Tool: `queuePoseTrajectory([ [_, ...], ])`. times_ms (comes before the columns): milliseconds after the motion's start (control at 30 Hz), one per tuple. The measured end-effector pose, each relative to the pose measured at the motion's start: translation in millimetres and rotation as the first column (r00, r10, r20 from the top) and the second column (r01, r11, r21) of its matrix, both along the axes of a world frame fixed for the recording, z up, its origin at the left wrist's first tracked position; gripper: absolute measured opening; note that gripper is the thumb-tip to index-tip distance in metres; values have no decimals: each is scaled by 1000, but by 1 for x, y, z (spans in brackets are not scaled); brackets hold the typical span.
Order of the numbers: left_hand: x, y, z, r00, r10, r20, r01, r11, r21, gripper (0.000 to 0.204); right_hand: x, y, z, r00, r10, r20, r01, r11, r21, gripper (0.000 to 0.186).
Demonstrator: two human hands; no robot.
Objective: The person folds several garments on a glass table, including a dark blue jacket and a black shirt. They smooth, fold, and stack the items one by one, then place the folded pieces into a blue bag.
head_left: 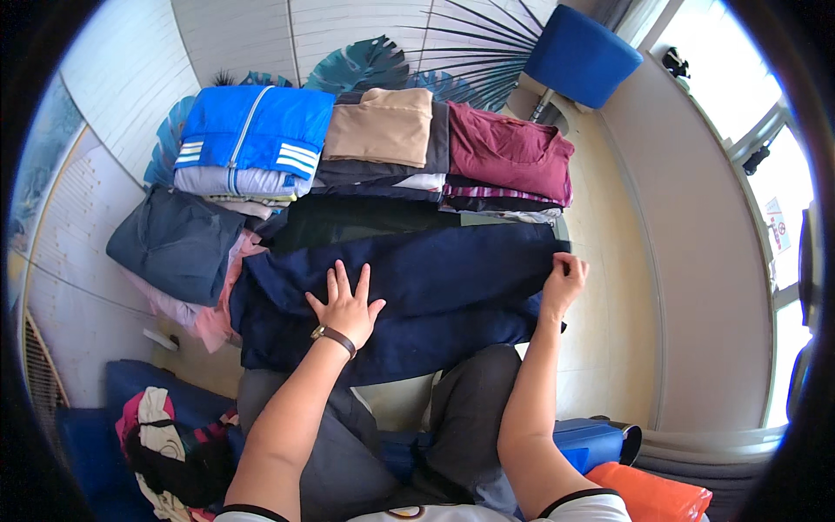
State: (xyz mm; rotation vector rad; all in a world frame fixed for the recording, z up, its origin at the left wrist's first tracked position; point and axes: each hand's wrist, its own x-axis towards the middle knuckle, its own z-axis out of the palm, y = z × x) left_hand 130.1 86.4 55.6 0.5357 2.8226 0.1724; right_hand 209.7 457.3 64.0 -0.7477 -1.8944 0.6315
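Dark navy trousers (448,274) lie spread sideways in front of me over my knees and the low table. My left hand (346,309) rests on them left of centre, fingers spread flat and a watch on the wrist. At their right end my right hand (564,283) pinches the upper edge with curled fingers. Beyond them, folded piles include a blue zip jacket (217,126), a beige top (376,126) and a maroon shirt (509,157). A folded grey garment (174,244) sits at the left on pink cloth.
A blue padded seat (583,56) stands at the back right, beside a window wall. Loose clothes (178,461) lie on a blue sofa (83,444) at the lower left. An orange bag (652,496) is at the lower right. Palm-leaf wall decorations (365,61) are behind the piles.
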Motion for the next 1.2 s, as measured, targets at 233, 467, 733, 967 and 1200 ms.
queuePoseTrajectory([
  [233, 1, 1, -7, 1000, 30, 5, -30, 998, 51, 73, -5, -7, -17, 766, -206, 609, 151, 978, 142, 37],
  [467, -3, -3, -20, 997, -24, -77, 33, 992, 118, 71, -43, -133, 8, 738, 392, 549, -533, 838, 118, 61],
  [733, -42, -41, -13, 918, 176, -355, 84, 789, 608, 36, -55, -198, -45, 446, 230, 865, -620, 776, 113, 66],
  [967, -66, -119, -2, 660, 715, -232, -498, 647, 578, 47, -56, -195, -52, 475, 204, 856, -611, 776, 154, 65],
  [1200, -118, -123, -58, 699, 700, 147, -367, 175, 913, 58, -56, -195, -51, 480, 198, 855, -614, 772, 166, 64],
])
